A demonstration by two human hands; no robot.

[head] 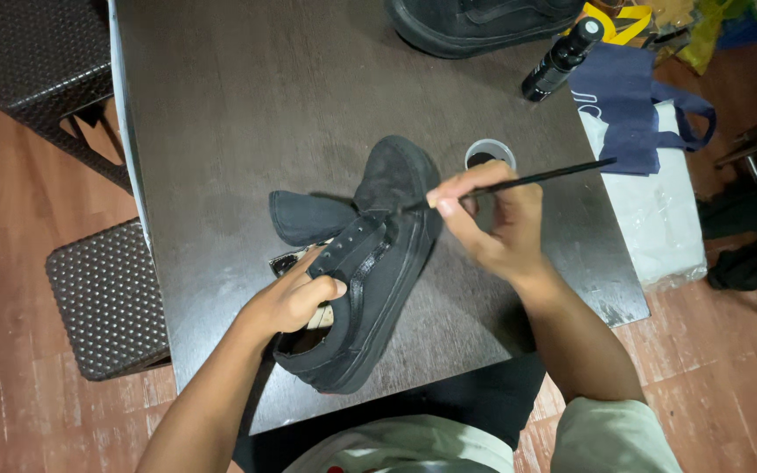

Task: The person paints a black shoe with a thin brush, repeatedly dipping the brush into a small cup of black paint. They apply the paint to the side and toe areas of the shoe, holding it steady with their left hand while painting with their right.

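Dark surface (pixel 247 105) carries a black shoe (pixel 378 263) at centre, tongue pulled out. Left hand (pixel 295 298) grips the shoe's collar; right hand (pixel 492 223) pinches a thin black brush (pixel 519 182), tip at the toe. Small round cup (pixel 490 154) just beside; black bottle (pixel 562 59) lies further back.

Looks like a home room, lived-in rather than a workshop. Landmark: dark brown wooden table (pixel 247 96) with a worn, scuffed top. Under and around it, reddish-brown wood-plank floor (pixel 10 263). Left of the table, two dark woven-rattan stools (pixel 107 298). Right of the table, a navy cloth tote bag (pixel 633 105) on a white plastic-wrapped block (pixel 659 210). Beyond the table's far right corner, a yellow-and-green household clutter pile (pixel 703 26).
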